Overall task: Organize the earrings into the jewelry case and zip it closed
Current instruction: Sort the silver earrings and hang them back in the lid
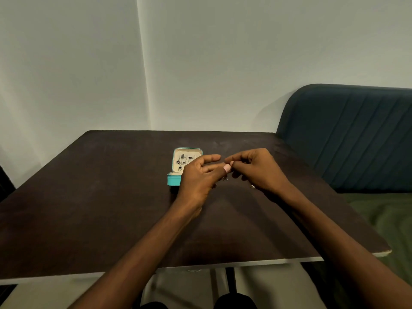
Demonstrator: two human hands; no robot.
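We see both hands meeting just right of the open teal jewelry case (176, 178) on the counter (89, 197): left hand (198, 177) and right hand (256, 169) apparently pinch one tiny earring; next it needs seating inside the case

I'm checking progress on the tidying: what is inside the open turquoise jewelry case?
Several small earrings sit against the cream lining of the jewelry case. The left hand covers its right part, so the contents there cannot be seen.
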